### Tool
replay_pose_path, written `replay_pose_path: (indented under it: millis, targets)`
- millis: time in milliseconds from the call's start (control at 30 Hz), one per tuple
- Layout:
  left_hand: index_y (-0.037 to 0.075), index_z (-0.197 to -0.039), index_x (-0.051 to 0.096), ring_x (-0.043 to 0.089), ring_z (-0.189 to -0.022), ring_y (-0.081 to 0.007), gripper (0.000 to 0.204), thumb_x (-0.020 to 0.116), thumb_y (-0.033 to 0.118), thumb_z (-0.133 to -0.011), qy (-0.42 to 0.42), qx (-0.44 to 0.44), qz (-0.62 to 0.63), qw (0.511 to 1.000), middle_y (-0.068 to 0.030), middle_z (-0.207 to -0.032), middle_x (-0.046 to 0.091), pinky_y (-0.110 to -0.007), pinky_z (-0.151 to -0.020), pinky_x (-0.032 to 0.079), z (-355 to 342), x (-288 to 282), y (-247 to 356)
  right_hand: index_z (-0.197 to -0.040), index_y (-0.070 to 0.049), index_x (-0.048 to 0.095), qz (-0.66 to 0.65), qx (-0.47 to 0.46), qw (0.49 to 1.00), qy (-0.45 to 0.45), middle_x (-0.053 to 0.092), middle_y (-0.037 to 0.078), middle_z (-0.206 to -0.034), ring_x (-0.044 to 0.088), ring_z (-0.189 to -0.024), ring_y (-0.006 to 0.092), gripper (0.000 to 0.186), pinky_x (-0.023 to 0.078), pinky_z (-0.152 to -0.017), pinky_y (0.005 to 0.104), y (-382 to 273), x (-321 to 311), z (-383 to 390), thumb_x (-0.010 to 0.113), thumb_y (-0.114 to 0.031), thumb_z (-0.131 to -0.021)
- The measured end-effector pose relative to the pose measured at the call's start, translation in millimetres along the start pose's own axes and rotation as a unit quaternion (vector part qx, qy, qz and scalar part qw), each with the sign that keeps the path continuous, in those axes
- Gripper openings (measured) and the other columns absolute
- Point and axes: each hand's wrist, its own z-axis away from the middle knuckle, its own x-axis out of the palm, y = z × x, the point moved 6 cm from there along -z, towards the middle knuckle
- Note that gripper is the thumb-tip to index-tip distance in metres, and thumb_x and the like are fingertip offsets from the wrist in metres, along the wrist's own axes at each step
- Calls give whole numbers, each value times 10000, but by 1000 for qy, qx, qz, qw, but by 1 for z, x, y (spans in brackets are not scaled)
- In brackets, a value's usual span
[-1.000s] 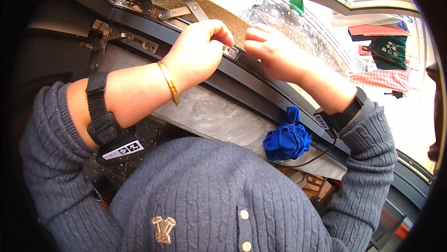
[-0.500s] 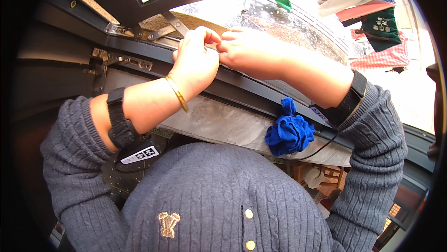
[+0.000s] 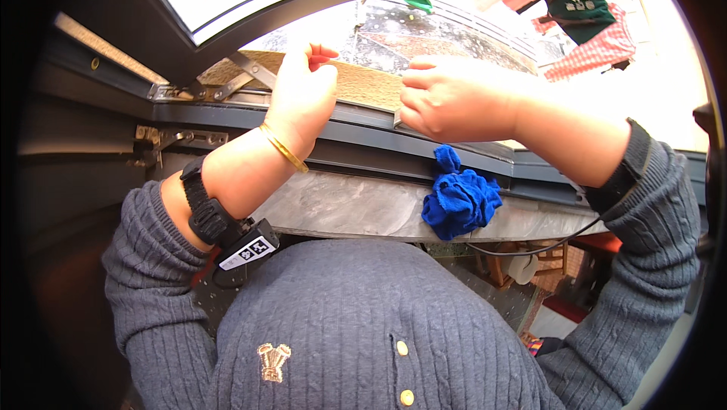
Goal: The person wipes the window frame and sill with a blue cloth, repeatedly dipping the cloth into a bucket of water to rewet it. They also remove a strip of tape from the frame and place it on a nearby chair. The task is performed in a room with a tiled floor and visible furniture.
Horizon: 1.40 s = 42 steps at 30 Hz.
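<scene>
My left hand (image 3: 303, 99), with a gold bangle at the wrist, is raised over the dark window frame (image 3: 363, 135). Its fingers curve forward with a gap to the thumb, and nothing shows between them. To its right, my right hand (image 3: 447, 99) is closed above the same frame. A thin pale edge shows under its fingertips, too small to name. The two hands are apart. Below my right hand, a crumpled blue cloth (image 3: 462, 205) lies on the grey marble sill (image 3: 333, 202), one end up against the frame.
An opened window sash (image 3: 250, 24) slants across the top, with a metal stay arm (image 3: 236, 84) at its lower corner. Metal hinge hardware (image 3: 185, 138) sits on the left frame. Outside hang clothes (image 3: 579, 5). A black cable (image 3: 545, 247) runs toward my right wrist.
My hands were close together and have moved apart, the right one toward the right. The whole view has shifted, with the sash and cloth now further left.
</scene>
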Motion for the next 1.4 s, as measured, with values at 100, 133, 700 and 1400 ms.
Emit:
replay_pose_path:
  millis: [100,133,700,1400]
  targets:
    - [-23,-1102,553,474,-924,-136,324,473,-25,-788,-17,1,34,999,-70,-1026,533,-252,-880,386,5,10,11,-688,-91,502,13,17,999,-27,520,24,-704,556,-789,201,107,480,-820,317,-6,-16,24,591,-145,-712]
    - [-24,-1103,552,475,-926,-138,327,471,-25,-786,-23,-18,42,999,-70,-1030,533,-251,-883,384,6,12,12,-690,-88,505,18,27,999,-32,519,27,-702,558,-794,203,106,481,-825,320,-8,-22,32,591,-146,-708]
    - [-15,-1091,560,466,-911,-129,343,464,-45,-762,-127,-69,57,988,-59,-1063,535,-239,-852,385,17,50,27,-910,-9,563,68,232,957,-159,599,103,-923,599,-959,280,225,504,-924,398,-34,-121,147,609,-110,-714]
    - [24,-1048,594,525,-880,-146,220,490,1,-856,-151,-49,46,986,-67,-971,575,-273,-818,439,18,74,27,-881,18,522,99,361,904,-206,538,159,-948,556,-912,333,261,491,-841,416,-55,-203,211,686,85,-689]
